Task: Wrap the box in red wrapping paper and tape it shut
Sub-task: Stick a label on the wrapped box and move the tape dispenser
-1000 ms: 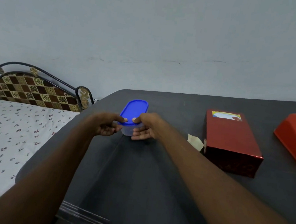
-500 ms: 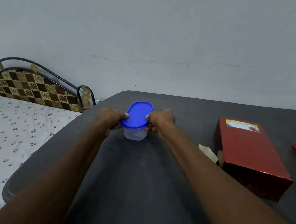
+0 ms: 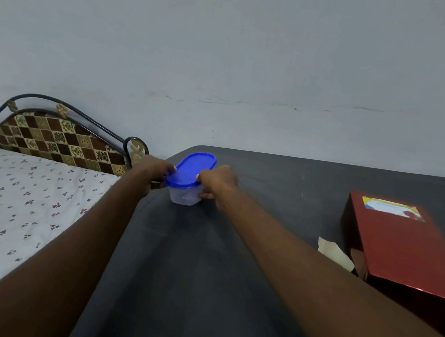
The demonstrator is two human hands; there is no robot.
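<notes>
Both our left hand (image 3: pixel 158 169) and right hand (image 3: pixel 216 181) pinch the blue-lidded tub (image 3: pixel 188 178) near the desk (image 3: pixel 204 276) corner, where a slipped grip could tip it off the edge.

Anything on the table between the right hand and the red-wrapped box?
Nothing visible blocks it. The right hand grips the blue-lidded container; bare table lies between it and the red-wrapped box. A paper scrap lies beside the box.

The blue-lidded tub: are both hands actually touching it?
Touching. The head view shows the left hand gripping the blue-lidded tub at its left lid edge and the right hand gripping the right side, thumb on the lid.
</notes>
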